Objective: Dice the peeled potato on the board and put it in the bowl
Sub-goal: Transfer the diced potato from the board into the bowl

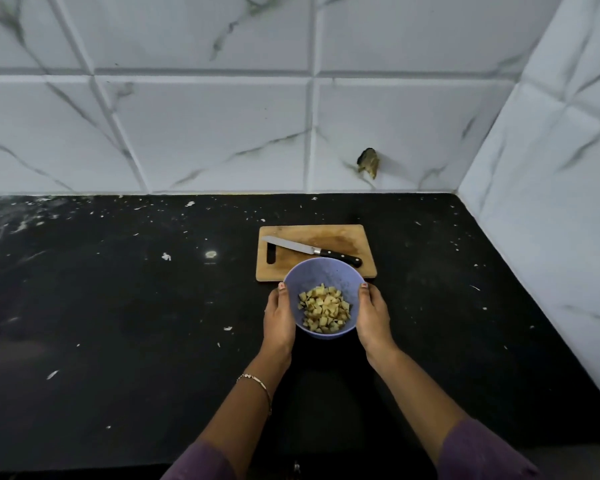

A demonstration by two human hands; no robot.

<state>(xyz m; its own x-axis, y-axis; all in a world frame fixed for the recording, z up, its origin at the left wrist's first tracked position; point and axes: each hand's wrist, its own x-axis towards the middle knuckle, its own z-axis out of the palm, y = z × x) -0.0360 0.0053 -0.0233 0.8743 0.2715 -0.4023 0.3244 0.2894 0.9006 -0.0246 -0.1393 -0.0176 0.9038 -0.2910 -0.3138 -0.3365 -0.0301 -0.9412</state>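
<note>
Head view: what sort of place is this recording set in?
Probably a home kitchen: a dark stone countertop against a marble-look tiled wall, a wooden cutting board with a knife lying on it, and a bowl of diced potato.

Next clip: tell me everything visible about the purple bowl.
The lavender round bowl, plastic by its look with a faintly speckled inside, is tilted toward the camera and holds a heap of pale yellow potato dice. The left hand and right hand hold its sides, thumbs at the rim. It is just in front of the wooden cutting board, its far rim overlapping the board's near edge in view.
</note>
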